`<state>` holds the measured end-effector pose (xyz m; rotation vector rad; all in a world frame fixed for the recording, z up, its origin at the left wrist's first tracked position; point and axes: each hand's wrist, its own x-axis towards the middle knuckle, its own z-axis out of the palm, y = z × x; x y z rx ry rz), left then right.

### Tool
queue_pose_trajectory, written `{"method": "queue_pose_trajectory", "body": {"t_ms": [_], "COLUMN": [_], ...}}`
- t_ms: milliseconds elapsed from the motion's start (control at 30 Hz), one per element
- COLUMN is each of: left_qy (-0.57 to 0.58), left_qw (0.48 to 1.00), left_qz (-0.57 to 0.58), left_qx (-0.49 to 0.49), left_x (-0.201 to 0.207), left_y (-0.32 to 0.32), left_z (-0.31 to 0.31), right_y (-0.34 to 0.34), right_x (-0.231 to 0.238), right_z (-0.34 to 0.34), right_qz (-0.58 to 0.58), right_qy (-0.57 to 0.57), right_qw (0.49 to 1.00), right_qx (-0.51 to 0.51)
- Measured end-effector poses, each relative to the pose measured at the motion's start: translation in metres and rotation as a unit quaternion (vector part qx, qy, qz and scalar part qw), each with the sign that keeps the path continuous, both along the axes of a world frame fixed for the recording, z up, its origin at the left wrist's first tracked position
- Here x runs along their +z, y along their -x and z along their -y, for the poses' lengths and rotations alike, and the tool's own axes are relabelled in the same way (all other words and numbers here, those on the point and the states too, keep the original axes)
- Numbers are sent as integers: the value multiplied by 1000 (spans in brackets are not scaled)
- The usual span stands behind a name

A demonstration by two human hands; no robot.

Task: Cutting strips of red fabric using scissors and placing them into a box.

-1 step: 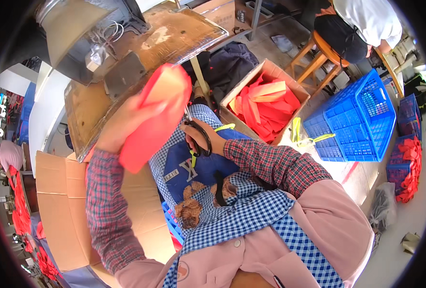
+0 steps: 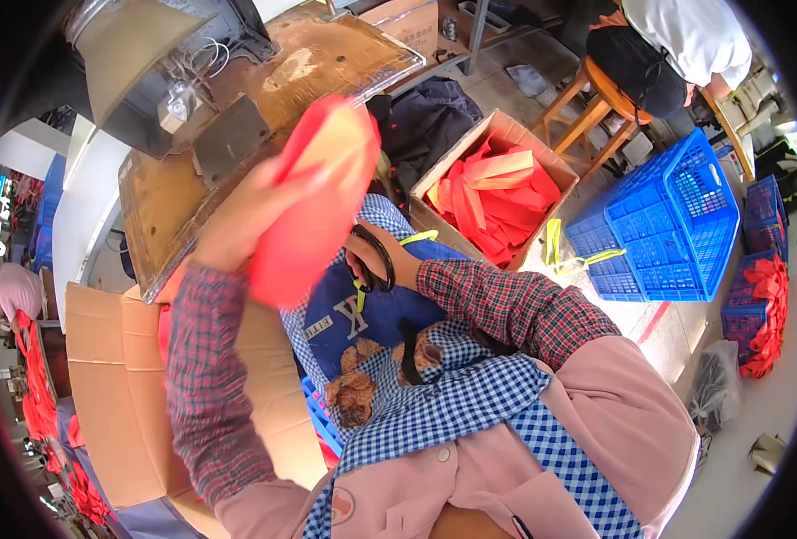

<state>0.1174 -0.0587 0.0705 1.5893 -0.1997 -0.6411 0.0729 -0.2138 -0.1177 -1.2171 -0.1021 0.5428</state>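
A bright red-orange flat piece, fabric-like and smeared by motion (image 2: 313,211), is gripped in my left hand (image 2: 247,216), whose fingers lie across it. My right hand (image 2: 397,259) is wrapped round the black handles of a pair of scissors (image 2: 386,262), close beside the red piece's right edge. The blades are mostly hidden behind that piece, so I cannot tell whether they touch it. Below both hands lies my blue checked apron (image 2: 452,395) with a bear print. Yellow-green strips (image 2: 419,237) show near the scissors.
A cardboard box of red strips (image 2: 497,193) stands ahead to the right, with a blue plastic crate (image 2: 655,225) beyond it. A worn wooden table (image 2: 327,58) carries a machine at the far left. An open carton (image 2: 111,386) stands left. A person (image 2: 686,40) sits on a stool (image 2: 610,94).
My left hand and the red piece have shifted right and slightly up, now covering the scissor blades. My right hand stays nearly in place with the scissors.
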Motion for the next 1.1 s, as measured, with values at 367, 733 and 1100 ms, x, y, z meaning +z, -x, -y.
{"method": "queue_pose_trajectory", "body": {"t_ms": [367, 733, 1100], "left_qy": [-244, -614, -318], "left_qw": [901, 696, 653], "left_qz": [341, -23, 294], "left_qx": [106, 372, 622], "left_x": [-10, -170, -61], "left_y": [41, 237, 185], "left_z": [-86, -376, -323], "right_y": [-4, -4, 0], "right_x": [-12, -10, -10], "right_z": [12, 4, 0], "right_qz": [-26, -31, -26], "right_qy": [1, 14, 24], "right_qw": [999, 999, 999], "right_qx": [-33, -13, -25]}}
